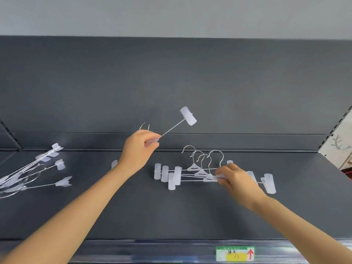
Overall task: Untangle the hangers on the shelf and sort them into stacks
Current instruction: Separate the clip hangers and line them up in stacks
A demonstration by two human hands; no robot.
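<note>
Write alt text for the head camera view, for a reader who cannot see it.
Two bare hands sort white clip hangers on a dark grey shelf: the left hand holds one clip hanger raised above it, while the right hand grips a stack of hangers lying on it. A tangled pile lies at far left.

Only the person's two arms show. The left hand point(137, 148) and right hand point(238, 180) are bare, and so is each wrist. The left forearm point(76, 212) and right forearm point(295, 220) are uncovered right to the picture's lower edge, slim and smooth, tapering toward the wrists. Fingernails are too small to make out
</note>
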